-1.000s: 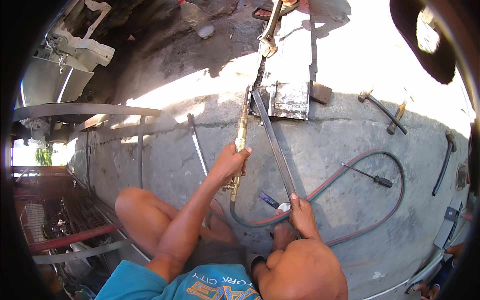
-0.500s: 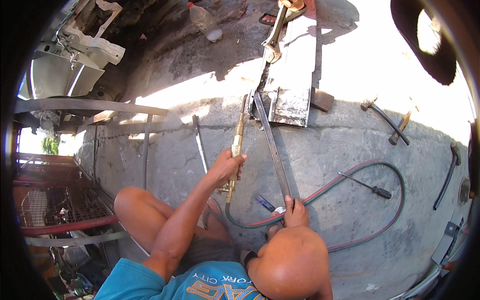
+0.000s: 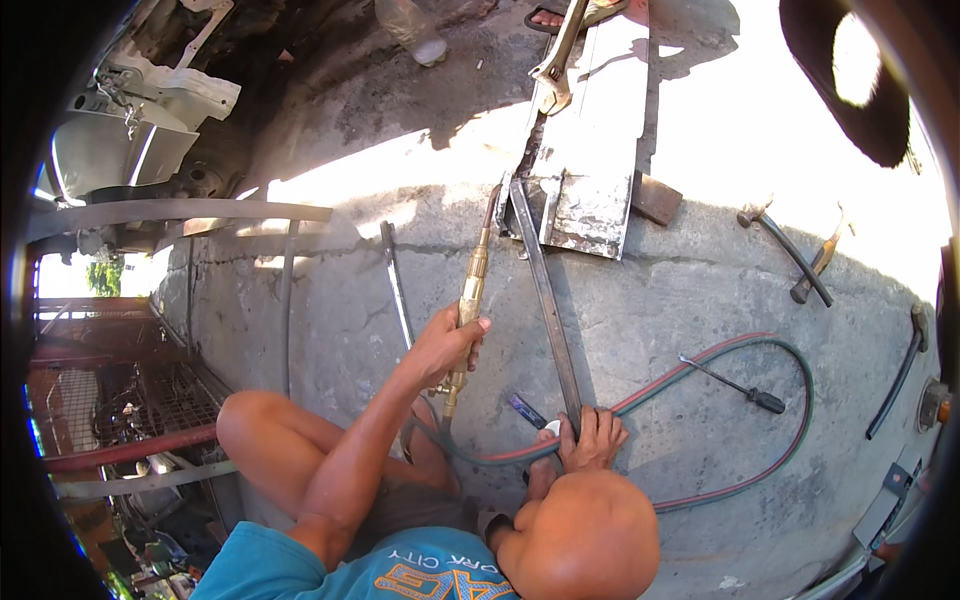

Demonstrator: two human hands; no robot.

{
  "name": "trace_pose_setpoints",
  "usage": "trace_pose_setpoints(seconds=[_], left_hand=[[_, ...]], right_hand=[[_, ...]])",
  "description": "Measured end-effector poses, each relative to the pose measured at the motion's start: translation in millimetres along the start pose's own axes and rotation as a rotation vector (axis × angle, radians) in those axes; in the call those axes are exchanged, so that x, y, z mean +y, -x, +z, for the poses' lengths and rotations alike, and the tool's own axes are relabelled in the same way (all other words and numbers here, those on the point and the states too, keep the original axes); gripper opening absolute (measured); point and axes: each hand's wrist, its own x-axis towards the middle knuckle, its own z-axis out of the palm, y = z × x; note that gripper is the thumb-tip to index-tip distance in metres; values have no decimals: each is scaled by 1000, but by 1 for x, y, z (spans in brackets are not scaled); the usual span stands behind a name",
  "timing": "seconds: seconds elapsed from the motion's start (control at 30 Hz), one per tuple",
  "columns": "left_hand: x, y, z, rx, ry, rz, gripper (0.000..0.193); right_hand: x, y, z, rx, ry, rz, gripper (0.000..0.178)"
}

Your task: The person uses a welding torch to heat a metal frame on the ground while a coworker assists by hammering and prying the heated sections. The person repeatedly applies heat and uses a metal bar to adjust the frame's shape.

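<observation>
Brass torch [image 3: 473, 282] (tubular, ridged) gripped in left hand [image 3: 452, 347]; right hand [image 3: 592, 438] grasping 1 long straight metal bar [image 3: 547, 305].

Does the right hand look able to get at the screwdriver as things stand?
Probably, if the right hand frees its grip from the bar: the screwdriver lies off to its right, handle uncovered inside the loop of hose, with nothing visible blocking it from above.

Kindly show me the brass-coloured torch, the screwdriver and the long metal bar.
Brass-coloured torch [image 3: 473, 284], head view: its barrel.
Screwdriver [image 3: 763, 400], head view: its dark handle.
Long metal bar [image 3: 548, 305], head view: middle of its length.
</observation>
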Motion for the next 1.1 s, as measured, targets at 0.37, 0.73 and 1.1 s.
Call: trace_pose_setpoints(seconds=[0.37, 0.73, 1.1], left_hand=[[-4, 3, 0, -19, -21, 19, 21], [-18, 2, -7, -3, -33, 126, 26], [-13, -14, -7, -34, 6, 118, 24]], right_hand=[[7, -6, 5, -25, -91, -13, 32], [11, 2, 21, -70, 60, -41, 51], [-2, -5, 12, -87, 46, -21, 56]])
